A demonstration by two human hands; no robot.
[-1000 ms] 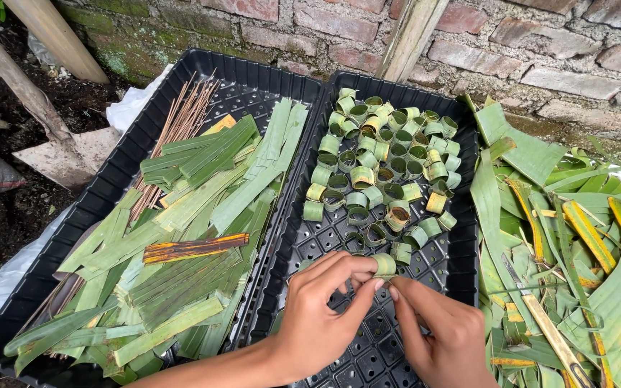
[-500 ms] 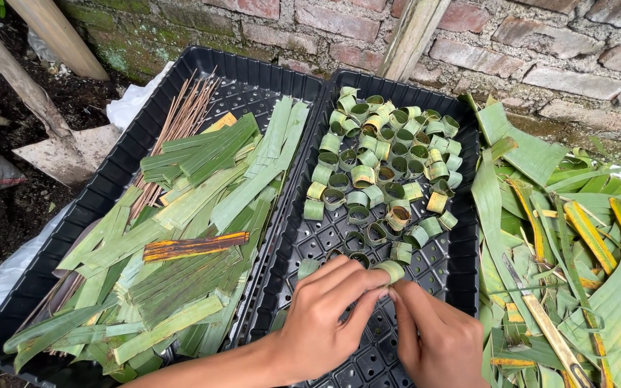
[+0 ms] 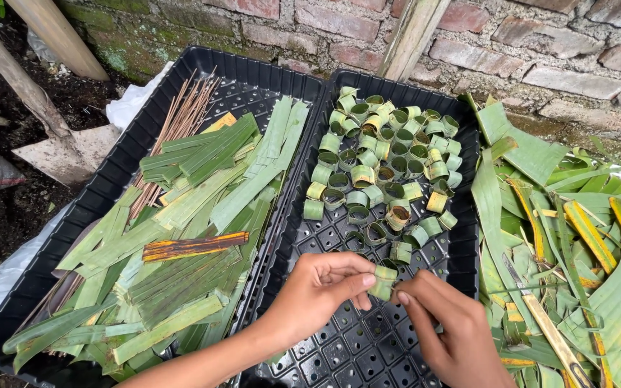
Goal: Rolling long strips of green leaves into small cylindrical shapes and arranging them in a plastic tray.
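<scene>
My left hand [image 3: 319, 293] and my right hand [image 3: 447, 327] meet over the near part of the right black tray [image 3: 461, 259]. Together they pinch a small ring rolled from a green leaf strip [image 3: 384, 281], thumb and fingertips closed on it from both sides. Beyond the hands, several finished leaf rings [image 3: 382, 162] stand packed in the far half of that tray. The left black tray [image 3: 102, 187] holds flat cut leaf strips [image 3: 203, 208] and a bundle of thin brown sticks [image 3: 174, 129].
Loose banana leaf pieces [image 3: 569, 230] are piled on the ground to the right. A brick wall [image 3: 512, 50] runs along the back, with wooden poles [image 3: 411, 36] leaning on it. Dark soil and white sheeting [image 3: 16, 259] lie to the left.
Both hands have shifted slightly while working the leaf ring between the fingertips; the ring stays held just above the tray. The trays and leaves have not moved.
</scene>
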